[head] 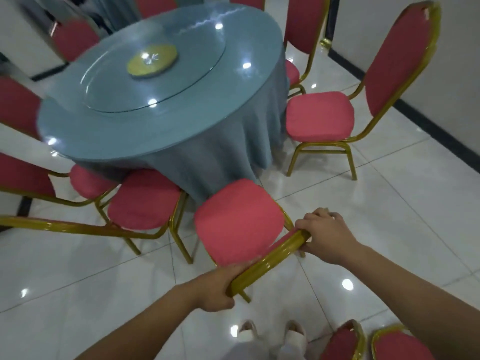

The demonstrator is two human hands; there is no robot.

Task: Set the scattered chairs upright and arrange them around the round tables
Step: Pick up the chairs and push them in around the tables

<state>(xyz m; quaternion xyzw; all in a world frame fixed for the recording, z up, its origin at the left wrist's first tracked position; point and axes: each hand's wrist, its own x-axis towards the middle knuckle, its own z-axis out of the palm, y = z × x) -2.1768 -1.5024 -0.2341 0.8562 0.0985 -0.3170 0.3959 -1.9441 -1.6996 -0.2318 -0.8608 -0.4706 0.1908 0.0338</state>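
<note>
A red-cushioned chair [237,219] with a gold metal frame stands upright in front of me, its seat facing the round table [166,131] draped in blue cloth. My left hand [215,289] grips the left end of the chair's gold top rail. My right hand [326,235] grips the rail's right end. The seat's front edge is close to the tablecloth. Several more red chairs ring the table: one at the right [322,115], and two at the left [144,198].
A glass turntable [155,71] with a yellow centre disc lies on the table. Two more chair backs [400,344] show at the bottom right beside my feet [270,333]. White glossy tiles [389,216] cover the floor; a wall with a dark skirting runs along the right.
</note>
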